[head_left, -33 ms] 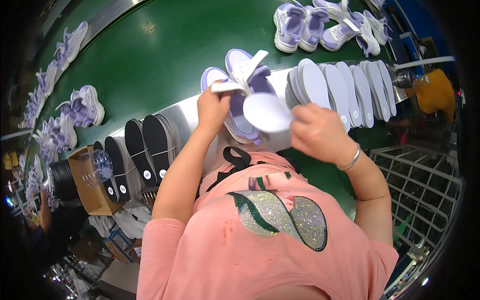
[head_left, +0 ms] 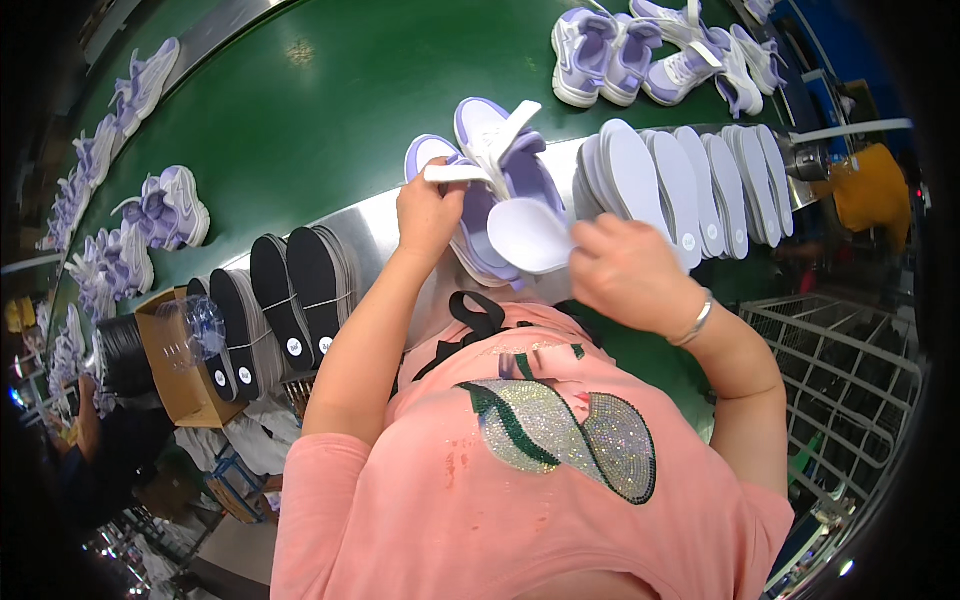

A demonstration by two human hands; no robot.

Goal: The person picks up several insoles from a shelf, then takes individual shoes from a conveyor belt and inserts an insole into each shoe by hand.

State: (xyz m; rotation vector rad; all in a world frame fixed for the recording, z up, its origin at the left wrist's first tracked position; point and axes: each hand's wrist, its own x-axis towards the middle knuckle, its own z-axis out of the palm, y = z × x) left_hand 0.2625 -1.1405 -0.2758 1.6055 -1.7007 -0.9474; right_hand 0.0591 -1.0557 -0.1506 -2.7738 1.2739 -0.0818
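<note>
Nothing has moved since the earlier frame: same grip, same shoe, same insole position. Left hand (head_left: 428,212) is closed around the lavender-and-white sneaker (head_left: 490,190), pinching its white strap (head_left: 455,173) back so the mouth gapes. Right hand (head_left: 628,272) is curled on a white insole (head_left: 528,235), fingers pinching its rear end, front end pointing into the shoe opening. Sneaker sits just above both hands, at the steel edge of the tabletop (head_left: 365,228).

To seat it well, my read: keep the strap and tongue pulled clear, feed the toe end in first at a shallow angle, then press the heel down flat so nothing folds.

Row of white insoles (head_left: 690,180) just beyond the right hand. Black insoles (head_left: 285,300) stacked left of the left hand. Finished sneakers (head_left: 650,50) farther out on the green conveyor belt (head_left: 320,110).
</note>
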